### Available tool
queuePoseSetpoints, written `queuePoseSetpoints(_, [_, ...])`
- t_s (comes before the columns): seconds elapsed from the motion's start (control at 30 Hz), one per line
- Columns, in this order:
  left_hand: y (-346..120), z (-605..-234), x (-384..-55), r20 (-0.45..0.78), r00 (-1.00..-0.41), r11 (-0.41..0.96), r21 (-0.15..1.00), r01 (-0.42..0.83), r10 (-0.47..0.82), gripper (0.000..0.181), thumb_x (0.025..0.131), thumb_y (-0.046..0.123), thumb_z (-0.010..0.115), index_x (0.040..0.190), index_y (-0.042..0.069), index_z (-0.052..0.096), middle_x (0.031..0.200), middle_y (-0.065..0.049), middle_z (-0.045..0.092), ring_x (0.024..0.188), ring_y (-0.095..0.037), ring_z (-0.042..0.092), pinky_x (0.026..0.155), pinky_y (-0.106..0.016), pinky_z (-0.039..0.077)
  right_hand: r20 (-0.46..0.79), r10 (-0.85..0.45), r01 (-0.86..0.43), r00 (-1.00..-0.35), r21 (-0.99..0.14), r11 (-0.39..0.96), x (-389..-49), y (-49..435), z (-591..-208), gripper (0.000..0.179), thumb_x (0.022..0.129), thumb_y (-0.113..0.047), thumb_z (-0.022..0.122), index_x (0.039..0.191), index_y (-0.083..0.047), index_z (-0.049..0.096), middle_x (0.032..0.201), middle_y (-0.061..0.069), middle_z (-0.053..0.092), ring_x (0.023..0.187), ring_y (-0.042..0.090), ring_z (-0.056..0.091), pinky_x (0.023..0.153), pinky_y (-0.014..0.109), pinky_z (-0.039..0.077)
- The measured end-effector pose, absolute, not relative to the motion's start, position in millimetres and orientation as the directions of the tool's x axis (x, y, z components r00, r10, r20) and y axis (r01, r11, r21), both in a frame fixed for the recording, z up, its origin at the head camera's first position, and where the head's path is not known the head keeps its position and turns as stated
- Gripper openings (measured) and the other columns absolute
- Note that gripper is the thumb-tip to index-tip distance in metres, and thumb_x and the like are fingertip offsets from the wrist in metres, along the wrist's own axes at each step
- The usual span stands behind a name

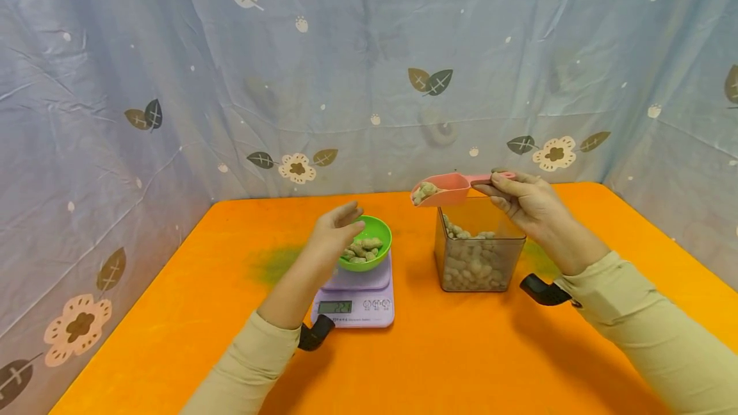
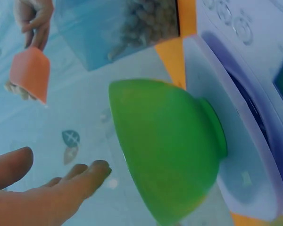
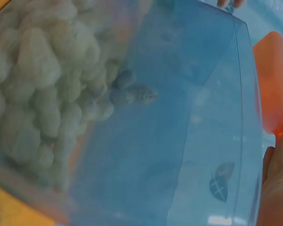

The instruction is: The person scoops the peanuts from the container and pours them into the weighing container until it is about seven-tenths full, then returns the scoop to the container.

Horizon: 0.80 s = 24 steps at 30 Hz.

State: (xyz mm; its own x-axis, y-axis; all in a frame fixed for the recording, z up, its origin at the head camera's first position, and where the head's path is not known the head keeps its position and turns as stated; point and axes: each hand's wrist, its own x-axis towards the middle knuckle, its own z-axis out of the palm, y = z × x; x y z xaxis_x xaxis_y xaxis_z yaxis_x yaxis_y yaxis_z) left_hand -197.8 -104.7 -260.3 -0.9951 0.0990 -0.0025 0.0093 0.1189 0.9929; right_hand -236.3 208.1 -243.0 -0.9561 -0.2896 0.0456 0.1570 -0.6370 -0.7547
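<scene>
My right hand point(image 1: 539, 207) grips the handle of a pink scoop point(image 1: 455, 187), held above the back left rim of a clear bin point(image 1: 478, 268). Peanuts point(image 1: 425, 192) in their shells lie at the scoop's mouth. More peanuts point(image 3: 47, 84) fill the lower part of the bin. With fingers extended, my left hand point(image 1: 334, 235) hovers beside the rim of a green bowl point(image 2: 165, 146) and holds nothing. Several peanuts point(image 1: 363, 250) lie in the bowl, which sits on a lilac kitchen scale point(image 1: 360, 317) with a lit display.
An orange cloth point(image 1: 438, 357) covers the table. Pale blue curtains point(image 1: 357, 69) with leaf and flower prints hang behind and at both sides. A black wrist-camera mount point(image 1: 544, 290) juts from beneath the right cuff, close to the bin.
</scene>
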Motion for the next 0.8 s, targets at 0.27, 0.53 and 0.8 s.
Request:
queuePoseSetpoints(0.27, [-121, -262, -196, 0.001, -0.999, 0.166, 0.986, 0.008, 0.043, 0.054, 0.099, 0.002, 0.05, 0.149, -0.003, 0.031, 0.15, -0.019, 0.038, 0.139, -0.034, 0.033, 0.116, -0.046, 0.027, 0.034, -0.298, 0.168, -0.954, -0.761, -0.626, -237, 193, -243, 0.012, 0.098, 0.002, 0.05, 0.109, 0.004, 0.046, 0.089, 0.017, 0.071, 0.083, 0.02, 0.072, 0.061, 0.021, 0.058])
queuePoseSetpoints(0.53, [-132, -270, -199, 0.018, -0.999, 0.175, 0.984, 0.023, 0.031, 0.054, 0.099, -0.002, 0.046, 0.15, -0.007, 0.026, 0.152, -0.023, 0.033, 0.139, -0.039, 0.029, 0.116, -0.047, 0.026, -0.003, -0.295, 0.18, -0.955, -0.799, -0.574, -237, 177, -245, 0.019, 0.097, 0.0, 0.051, 0.113, 0.003, 0.041, 0.087, 0.015, 0.071, 0.079, 0.017, 0.071, 0.061, 0.019, 0.057])
queuePoseSetpoints(0.8, [-143, -277, -204, -0.043, -0.999, 0.275, 0.961, -0.042, -0.001, 0.057, 0.098, -0.002, 0.046, 0.15, -0.007, 0.024, 0.154, -0.025, 0.025, 0.143, -0.039, 0.022, 0.117, -0.049, 0.023, -0.001, -0.27, 0.149, -0.963, -0.837, -0.527, -237, 165, -248, 0.022, 0.097, -0.001, 0.053, 0.114, 0.004, 0.039, 0.084, 0.014, 0.071, 0.076, 0.016, 0.072, 0.06, 0.018, 0.057])
